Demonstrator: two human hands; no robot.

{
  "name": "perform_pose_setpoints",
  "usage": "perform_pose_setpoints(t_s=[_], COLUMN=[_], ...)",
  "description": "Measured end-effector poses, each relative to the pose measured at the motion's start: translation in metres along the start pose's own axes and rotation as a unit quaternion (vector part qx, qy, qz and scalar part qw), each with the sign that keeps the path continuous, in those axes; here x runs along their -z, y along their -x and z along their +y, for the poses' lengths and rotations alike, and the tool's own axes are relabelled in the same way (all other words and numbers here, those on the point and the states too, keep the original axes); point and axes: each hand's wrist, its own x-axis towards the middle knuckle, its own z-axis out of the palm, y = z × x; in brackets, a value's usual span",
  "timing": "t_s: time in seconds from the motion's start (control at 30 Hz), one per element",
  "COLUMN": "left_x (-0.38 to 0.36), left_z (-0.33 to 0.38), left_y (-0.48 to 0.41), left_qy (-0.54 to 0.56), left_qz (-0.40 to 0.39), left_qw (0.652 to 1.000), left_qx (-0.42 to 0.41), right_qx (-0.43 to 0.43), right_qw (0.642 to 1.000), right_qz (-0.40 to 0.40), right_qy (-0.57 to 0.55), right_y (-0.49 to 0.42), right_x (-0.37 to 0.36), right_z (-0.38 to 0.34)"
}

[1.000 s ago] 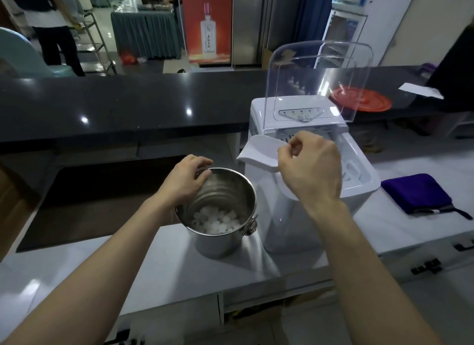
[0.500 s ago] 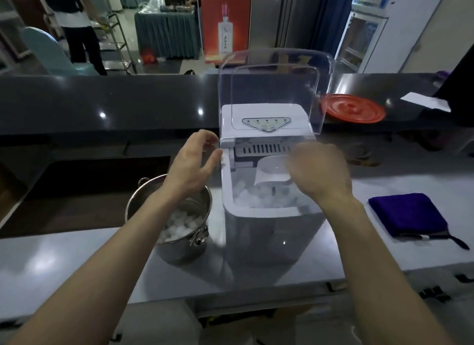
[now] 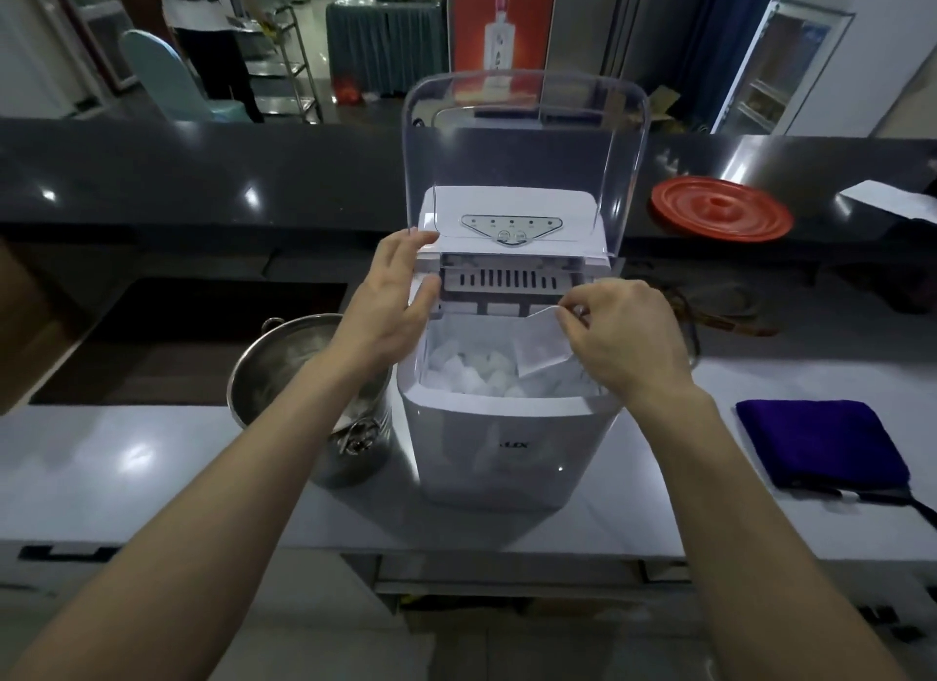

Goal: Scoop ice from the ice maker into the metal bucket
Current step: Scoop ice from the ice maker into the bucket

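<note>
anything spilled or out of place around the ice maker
Nothing stands out. The ice sits inside the ice maker, none on the counter, the clear lid is propped open, and the metal bucket stands upright beside it.

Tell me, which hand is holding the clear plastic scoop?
The right hand pinches the clear plastic scoop in the ice; the left hand is open beside the white ice maker, holding nothing.
</note>
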Motion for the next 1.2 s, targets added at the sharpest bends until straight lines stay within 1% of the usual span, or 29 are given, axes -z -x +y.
perform_pose_setpoints(t_s=[0.1, 0.17, 0.3, 0.4, 0.5, 0.63, 0.77, 0.93, 1.2], left_x=[-0.002, -0.004, -0.009, -0.011, -0.012, -0.014, -0.016, -0.018, -0.017], left_z=[0.008, 0.010, 0.005, 0.005, 0.003, -0.001, -0.002, -0.004, -0.005], left_y=[-0.010, -0.017, -0.019, -0.017, -0.015, -0.015, -0.015, -0.017, -0.018], left_qy=[-0.003, -0.002, -0.002, 0.013, 0.025, 0.032, 0.038, 0.041, 0.038], left_qz=[0.001, 0.010, 0.020, 0.035, 0.051, 0.056, 0.060, 0.058, 0.060], left_qw=[1.000, 1.000, 1.000, 0.999, 0.998, 0.998, 0.997, 0.997, 0.997], left_qx=[-0.001, 0.003, -0.011, -0.008, -0.026, -0.028, -0.031, -0.032, -0.027], right_qx=[0.012, 0.037, 0.063, 0.056, 0.038, 0.039, 0.042, 0.018, 0.053], right_qw=[1.000, 0.999, 0.997, 0.997, 0.997, 0.994, 0.986, 0.985, 0.992], right_qz=[0.011, 0.013, -0.032, -0.054, -0.067, -0.091, -0.117, -0.112, -0.058], right_qy=[0.020, 0.032, 0.037, 0.016, 0.019, 0.054, 0.111, 0.132, 0.102], right_y=[-0.004, -0.007, -0.013, -0.016, -0.018, -0.023, -0.028, -0.028, -0.023], right_x=[0.003, -0.001, -0.011, -0.017, -0.018, -0.020, -0.024, -0.029, -0.034], right_z=[0.001, -0.002, -0.008, -0.008, -0.004, -0.005, -0.008, -0.008, -0.006])
